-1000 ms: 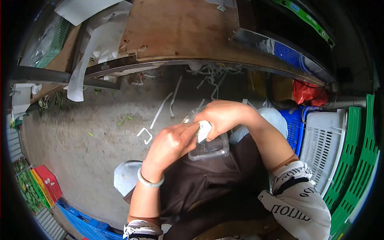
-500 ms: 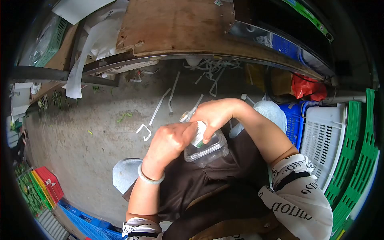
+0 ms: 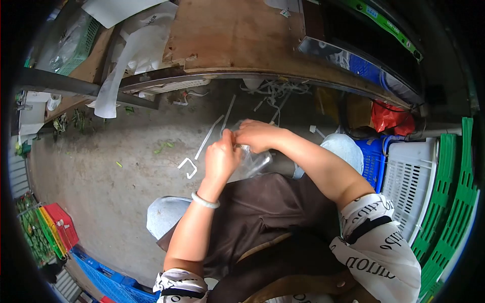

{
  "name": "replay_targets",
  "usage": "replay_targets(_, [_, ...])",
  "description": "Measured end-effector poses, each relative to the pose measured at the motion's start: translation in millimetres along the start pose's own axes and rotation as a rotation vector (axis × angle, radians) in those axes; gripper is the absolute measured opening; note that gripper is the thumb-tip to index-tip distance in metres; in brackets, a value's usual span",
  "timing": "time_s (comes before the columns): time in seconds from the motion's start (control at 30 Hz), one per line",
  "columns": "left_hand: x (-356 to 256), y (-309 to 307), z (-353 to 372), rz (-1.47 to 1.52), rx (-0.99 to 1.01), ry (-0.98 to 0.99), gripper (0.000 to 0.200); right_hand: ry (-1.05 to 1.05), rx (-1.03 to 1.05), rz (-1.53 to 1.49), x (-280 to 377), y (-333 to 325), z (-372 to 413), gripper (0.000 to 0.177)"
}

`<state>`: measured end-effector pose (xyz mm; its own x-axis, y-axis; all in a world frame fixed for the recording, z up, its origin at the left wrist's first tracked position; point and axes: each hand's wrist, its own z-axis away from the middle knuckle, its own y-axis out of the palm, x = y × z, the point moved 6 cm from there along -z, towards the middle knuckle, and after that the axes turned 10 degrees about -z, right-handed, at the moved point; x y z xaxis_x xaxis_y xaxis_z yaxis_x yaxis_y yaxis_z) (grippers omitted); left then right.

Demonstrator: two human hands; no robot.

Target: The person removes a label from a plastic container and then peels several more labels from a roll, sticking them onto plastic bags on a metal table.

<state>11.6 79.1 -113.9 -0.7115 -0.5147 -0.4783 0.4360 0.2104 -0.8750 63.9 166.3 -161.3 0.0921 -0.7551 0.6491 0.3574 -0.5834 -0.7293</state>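
Note:
In front of my lap, a clear plastic container (image 3: pixel 256 162) hangs below and between my two hands, partly hidden by them and blurred. My left hand (image 3: pixel 221 157), with a pale bracelet at its wrist, is closed with its fingertips at the container's upper left. My right hand (image 3: pixel 258 135) curls over the container's far edge, fingers bent and almost touching the left fingertips. What exactly lies between the fingertips is hidden. A brown apron (image 3: pixel 273 202) covers my lap beneath the container.
A worn wooden table (image 3: pixel 237 35) stands ahead. White strips (image 3: pixel 208 137) and leaf scraps litter the concrete floor (image 3: pixel 126 187). At right are a blue crate (image 3: pixel 371 159), a white crate (image 3: pixel 410 174) and green slatted panels (image 3: pixel 444 202). A blue pallet (image 3: pixel 108 278) lies lower left.
Both hands have moved forward, away from my lap, taking the clear container along. The container has tilted, and the white label seen on it earlier is now hidden. The view has shifted slightly.

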Motion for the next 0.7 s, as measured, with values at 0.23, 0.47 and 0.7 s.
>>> replay_targets(0.23, [91,72,4,0.348,0.02,-0.447,0.025,-0.099,-0.244,0.02,-22,4,-25,0.037])
replay_targets(0.47, [68,50,4,1.036,0.157,-0.803,0.035,0.325,-0.123,-0.106,-2,-9,13,0.055])
replay_targets(0.7, [-9,-34,-1,1.293,0.25,-0.463,0.027,0.314,-0.777,-0.543,39,-36,50,0.022])
